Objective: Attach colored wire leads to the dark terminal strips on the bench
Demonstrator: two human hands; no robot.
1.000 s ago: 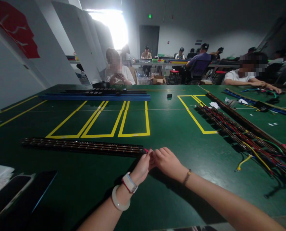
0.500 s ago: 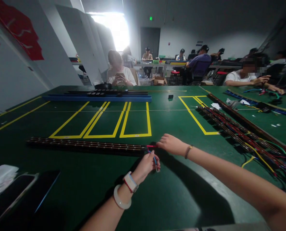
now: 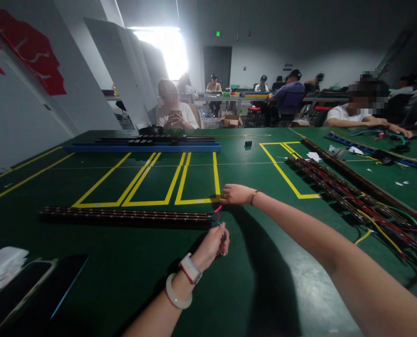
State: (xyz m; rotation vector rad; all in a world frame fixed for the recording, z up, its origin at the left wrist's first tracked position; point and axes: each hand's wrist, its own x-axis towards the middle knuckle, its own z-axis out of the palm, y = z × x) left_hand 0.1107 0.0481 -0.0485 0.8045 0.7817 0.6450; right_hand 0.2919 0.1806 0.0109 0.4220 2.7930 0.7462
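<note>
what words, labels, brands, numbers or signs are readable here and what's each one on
Nothing can be read.
Green sign high on the far wall: too small.
Dark plates on the same wall: too small.
Pale patches on the yellow tape: too small.
Long dark bundle: no lettering visible.

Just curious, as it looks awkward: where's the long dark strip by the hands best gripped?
Probably mid-length, across both long edges, from above: the long dark strip lies flat and narrow, with the pink wire at its right end.
</note>
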